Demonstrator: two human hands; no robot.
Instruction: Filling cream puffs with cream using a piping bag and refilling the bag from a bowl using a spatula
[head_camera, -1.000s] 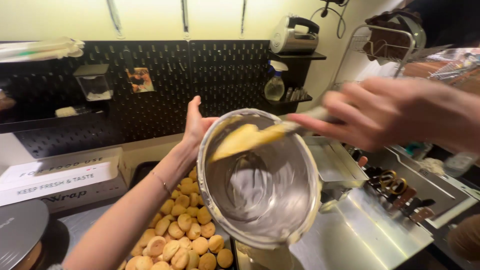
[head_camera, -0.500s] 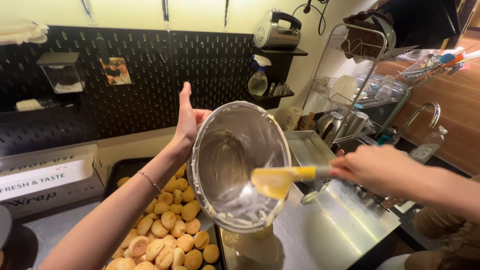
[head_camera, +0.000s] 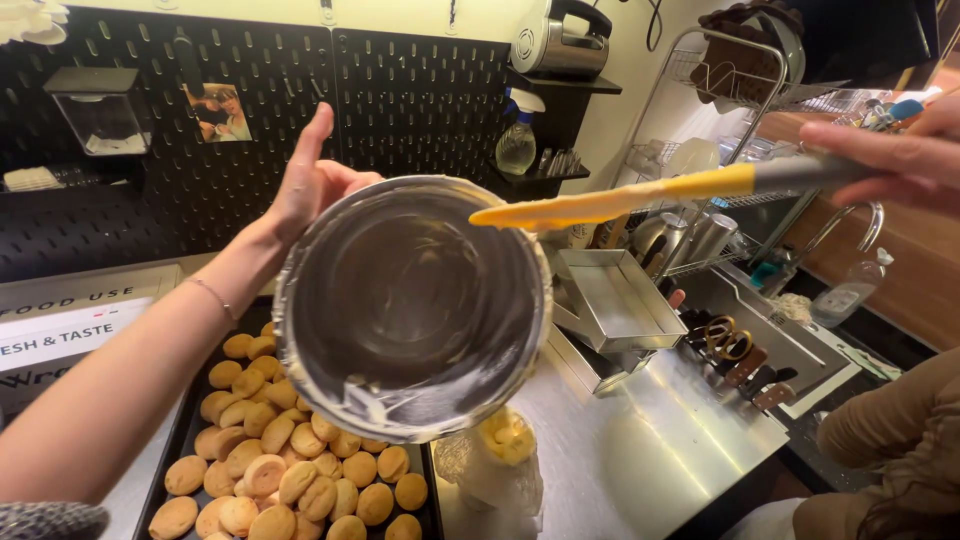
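My left hand (head_camera: 312, 185) grips the far rim of a steel mixing bowl (head_camera: 410, 310), which is tipped towards me with pale batter smeared along its lower edge. Under the bowl's lip stands a clear piping bag (head_camera: 497, 462) with yellow batter in it. My right hand (head_camera: 890, 150) holds a yellow spatula (head_camera: 610, 203) by its grey handle, blade level above the bowl's right rim. A dark tray (head_camera: 185, 440) of small round golden biscuits (head_camera: 290, 465) lies below the bowl on the left.
A steel counter (head_camera: 640, 460) runs right towards a sink (head_camera: 760, 330) with a square metal pan (head_camera: 615, 300) beside it. A black pegboard wall (head_camera: 400, 100) carries shelves, a spray bottle (head_camera: 517, 145) and a kettle (head_camera: 560, 40). A dish rack (head_camera: 740, 70) stands at the upper right. White boxes (head_camera: 60, 330) sit at the left.
The spatula has come up out of the bowl's lower right side and now hovers above its upper right rim. The bowl stays tipped in my left hand.
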